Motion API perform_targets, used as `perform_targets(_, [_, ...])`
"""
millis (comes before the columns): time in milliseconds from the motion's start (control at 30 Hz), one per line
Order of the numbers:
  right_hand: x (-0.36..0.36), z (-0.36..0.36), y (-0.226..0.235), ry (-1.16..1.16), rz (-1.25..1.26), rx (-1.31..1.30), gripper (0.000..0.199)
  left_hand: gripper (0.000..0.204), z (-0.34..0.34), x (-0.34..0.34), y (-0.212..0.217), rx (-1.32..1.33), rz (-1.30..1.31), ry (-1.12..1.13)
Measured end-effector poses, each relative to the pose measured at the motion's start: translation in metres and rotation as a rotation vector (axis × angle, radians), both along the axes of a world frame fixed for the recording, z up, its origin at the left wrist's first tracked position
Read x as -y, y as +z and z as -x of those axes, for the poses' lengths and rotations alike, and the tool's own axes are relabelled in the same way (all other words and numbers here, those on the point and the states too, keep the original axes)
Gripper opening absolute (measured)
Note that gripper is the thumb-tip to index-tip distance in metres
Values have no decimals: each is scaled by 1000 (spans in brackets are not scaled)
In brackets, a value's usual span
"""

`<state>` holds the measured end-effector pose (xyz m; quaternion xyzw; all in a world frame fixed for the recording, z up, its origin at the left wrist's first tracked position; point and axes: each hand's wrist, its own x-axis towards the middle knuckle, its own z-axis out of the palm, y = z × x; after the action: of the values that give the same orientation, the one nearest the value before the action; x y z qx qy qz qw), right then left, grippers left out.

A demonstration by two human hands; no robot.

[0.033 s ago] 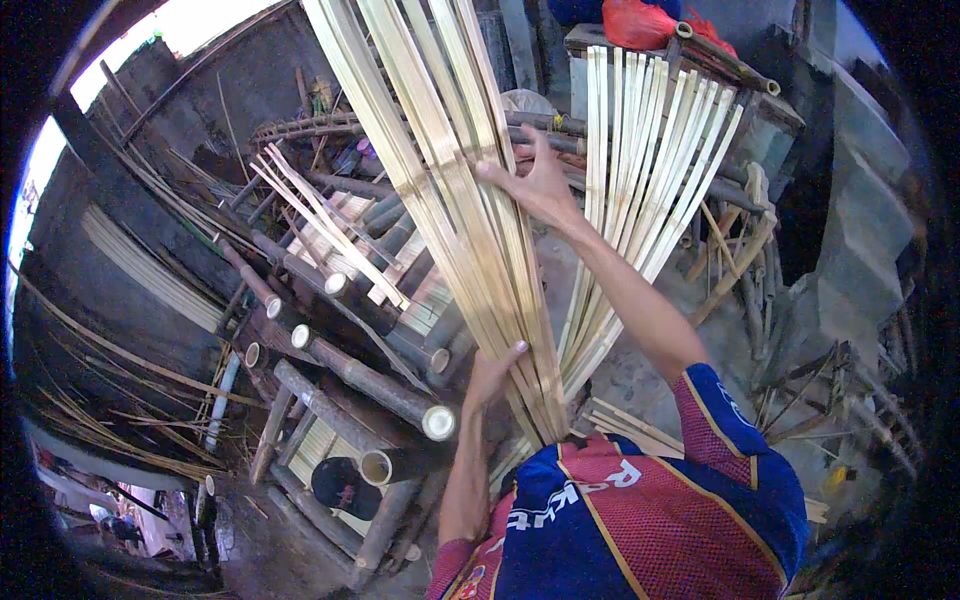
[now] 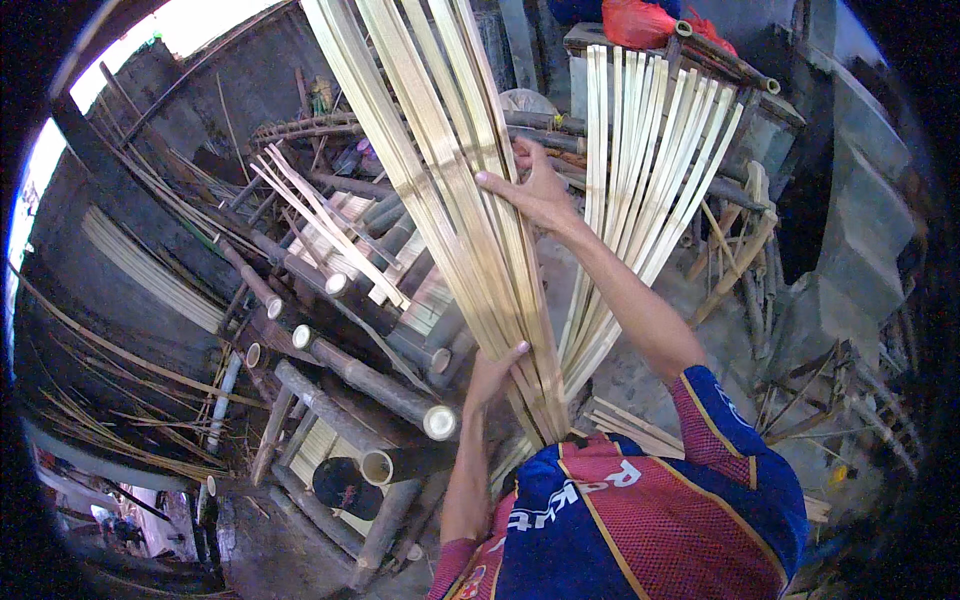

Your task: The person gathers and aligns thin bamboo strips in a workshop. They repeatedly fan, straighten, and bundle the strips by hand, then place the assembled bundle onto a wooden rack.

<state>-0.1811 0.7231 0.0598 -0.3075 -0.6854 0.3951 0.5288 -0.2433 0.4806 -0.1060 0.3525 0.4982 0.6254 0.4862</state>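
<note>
A long bundle of pale bamboo strips (image 2: pixel 458 215) slants up and away from my chest, fanning apart toward its far end. My left hand (image 2: pixel 492 375) grips its near part, thumb across the front, with the other fingers hidden behind the strips. Higher up, my right hand (image 2: pixel 540 195) holds the bundle's right edge. Its thumb lies on the front face and its fingers curl by the edge, partly out of sight. To the right, a second fan of bamboo strips (image 2: pixel 640 170) leans upright, apart from my hands.
Thick bamboo poles (image 2: pixel 375 390) form a low frame on the left, with a few loose strips (image 2: pixel 335 225) over it. A dark cap (image 2: pixel 345 485) rests on slats lower left. A red plastic bag (image 2: pixel 637 24) sits at the back on a box. Thin canes (image 2: pixel 130 400) lean far left.
The fingers of my right hand have curled in toward the bundle's right edge; before, they were raised and spread. My left hand and the strips stay nearly where they were.
</note>
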Motion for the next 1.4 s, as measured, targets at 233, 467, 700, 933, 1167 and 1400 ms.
perform_targets(233, [21, -21, 18, 349, 373, -166, 54, 43, -1, 5, -8, -92, 74, 139])
perform_targets(467, [12, -34, 16, 671, 490, -350, 54, 44, -3, -1, -7, -148, 63, 132])
perform_targets(700, [1, -57, 16, 859, 538, -353, 52, 49, -9, -7, -18, -77, 124, 178])
perform_targets(933, [26, -27, 18, 587, 471, -328, 59, 49, -15, -10, -8, 11, 44, 104])
perform_targets(1167, [29, -7, 13, 359, 371, -291, 66, 47, -18, -4, 5, -35, 89, 152])
perform_targets(1400, [5, -27, -9, 998, 688, -342, 71, 46, -18, 4, 8, -13, 114, 68])
